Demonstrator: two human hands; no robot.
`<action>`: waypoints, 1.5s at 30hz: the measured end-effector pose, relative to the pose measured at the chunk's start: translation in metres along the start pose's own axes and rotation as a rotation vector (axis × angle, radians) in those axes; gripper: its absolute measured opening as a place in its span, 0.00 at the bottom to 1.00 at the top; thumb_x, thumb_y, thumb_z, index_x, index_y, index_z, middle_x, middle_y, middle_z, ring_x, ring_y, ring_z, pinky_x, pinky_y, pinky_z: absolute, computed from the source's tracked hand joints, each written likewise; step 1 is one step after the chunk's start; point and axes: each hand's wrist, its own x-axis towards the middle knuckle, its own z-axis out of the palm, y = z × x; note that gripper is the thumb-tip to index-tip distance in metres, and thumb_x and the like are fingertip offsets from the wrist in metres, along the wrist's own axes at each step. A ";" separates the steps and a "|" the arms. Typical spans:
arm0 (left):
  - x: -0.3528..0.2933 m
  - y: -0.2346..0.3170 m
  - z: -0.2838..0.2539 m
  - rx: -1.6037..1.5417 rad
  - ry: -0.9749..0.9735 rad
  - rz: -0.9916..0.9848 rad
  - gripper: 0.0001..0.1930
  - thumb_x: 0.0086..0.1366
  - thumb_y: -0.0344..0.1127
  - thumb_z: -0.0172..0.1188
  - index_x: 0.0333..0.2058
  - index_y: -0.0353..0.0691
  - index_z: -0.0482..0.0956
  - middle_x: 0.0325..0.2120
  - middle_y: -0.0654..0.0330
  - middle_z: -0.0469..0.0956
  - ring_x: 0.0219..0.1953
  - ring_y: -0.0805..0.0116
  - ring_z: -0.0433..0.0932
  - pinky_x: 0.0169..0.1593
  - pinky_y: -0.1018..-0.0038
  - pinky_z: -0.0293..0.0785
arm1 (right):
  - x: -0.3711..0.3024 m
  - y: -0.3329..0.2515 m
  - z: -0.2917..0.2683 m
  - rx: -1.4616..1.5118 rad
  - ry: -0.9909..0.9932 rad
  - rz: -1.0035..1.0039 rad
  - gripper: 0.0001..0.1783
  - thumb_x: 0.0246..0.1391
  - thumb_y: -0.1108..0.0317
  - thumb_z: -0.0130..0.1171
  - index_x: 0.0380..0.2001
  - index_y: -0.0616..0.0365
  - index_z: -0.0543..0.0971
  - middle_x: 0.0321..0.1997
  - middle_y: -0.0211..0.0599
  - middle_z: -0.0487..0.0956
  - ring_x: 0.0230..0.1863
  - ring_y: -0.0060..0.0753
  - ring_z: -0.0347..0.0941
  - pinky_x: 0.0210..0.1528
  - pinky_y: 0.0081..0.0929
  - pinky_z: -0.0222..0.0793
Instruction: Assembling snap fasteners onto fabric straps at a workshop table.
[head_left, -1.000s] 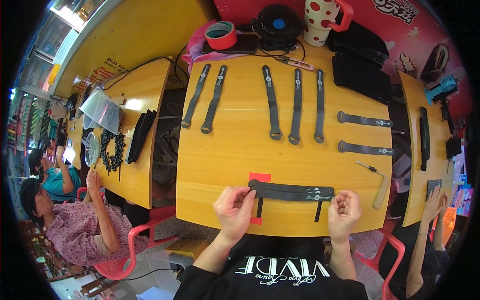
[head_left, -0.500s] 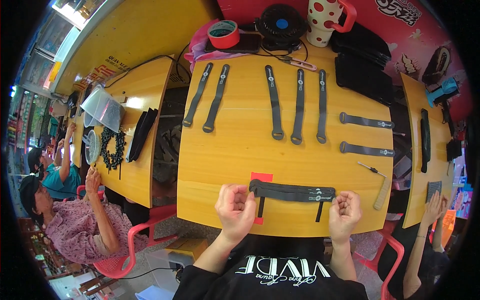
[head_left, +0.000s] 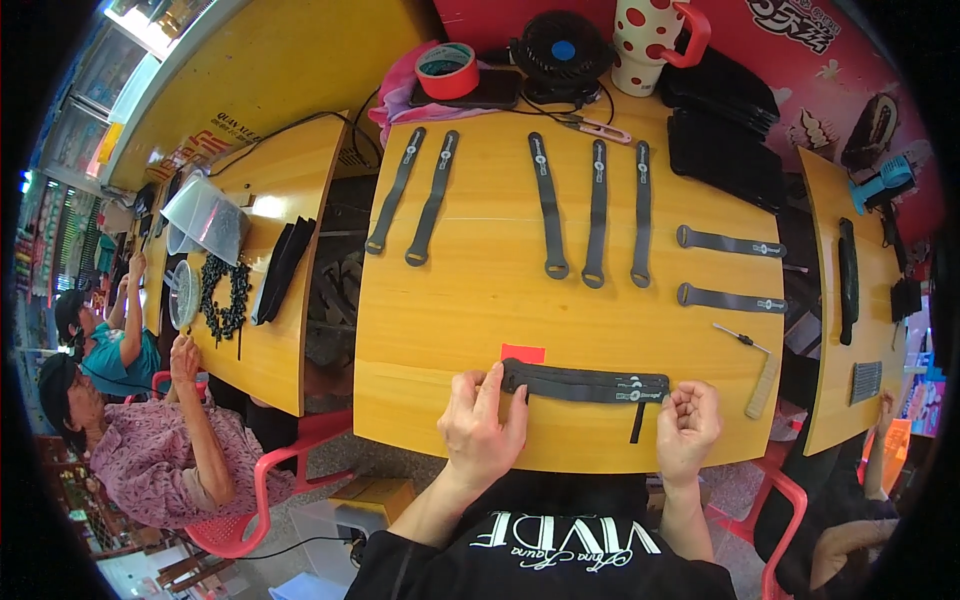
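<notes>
In front of me lies a neat stack of dark grey hook-and-loop straps (head_left: 580, 383), their slotted ends to the left. My left hand (head_left: 483, 425) is at that end, index finger and thumb apart, fingertips touching the straps. At the other end my right hand (head_left: 688, 425) is closed, its fingertips pinching the corner of the stack. A narrow black strip (head_left: 638, 422) sticks out from under the stack near my right hand. Behind the left end shows a red patch (head_left: 523, 354) on the table. My left hand hides what lies beneath it.
Single grey straps (head_left: 597, 215) are laid out across the table (head_left: 450, 320). A hook tool (head_left: 745, 340) lies to the right. Behind are black strap piles (head_left: 725, 160), red tape (head_left: 446, 70), a fan (head_left: 562, 50), a dotted tumbler (head_left: 640, 45). Co-workers sit at both side tables.
My left hand has loosened its pinch and spread over the left end, covering the narrow black strip there. My right hand stays put. A co-worker's hands on the right have drawn back.
</notes>
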 end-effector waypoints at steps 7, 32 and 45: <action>-0.002 0.001 -0.002 0.039 -0.028 0.001 0.18 0.51 0.27 0.70 0.42 0.30 0.79 0.33 0.49 0.74 0.28 0.57 0.75 0.28 0.68 0.71 | 0.000 -0.002 0.000 0.005 0.000 0.003 0.14 0.50 0.87 0.54 0.40 0.64 0.71 0.27 0.27 0.71 0.25 0.10 0.64 0.26 0.10 0.59; 0.001 -0.002 0.004 -0.004 -0.018 0.146 0.09 0.49 0.23 0.64 0.31 0.36 0.76 0.36 0.55 0.76 0.37 0.53 0.71 0.41 0.61 0.66 | 0.000 0.000 0.001 0.003 0.040 0.012 0.13 0.48 0.85 0.58 0.37 0.63 0.73 0.25 0.29 0.73 0.23 0.14 0.68 0.24 0.13 0.64; -0.009 0.015 -0.013 0.032 -0.227 0.151 0.08 0.51 0.23 0.62 0.30 0.36 0.73 0.48 0.49 0.75 0.56 0.41 0.66 0.55 0.53 0.58 | 0.002 0.001 0.002 -0.036 0.051 -0.043 0.13 0.47 0.86 0.58 0.36 0.62 0.74 0.25 0.30 0.73 0.21 0.15 0.67 0.22 0.14 0.63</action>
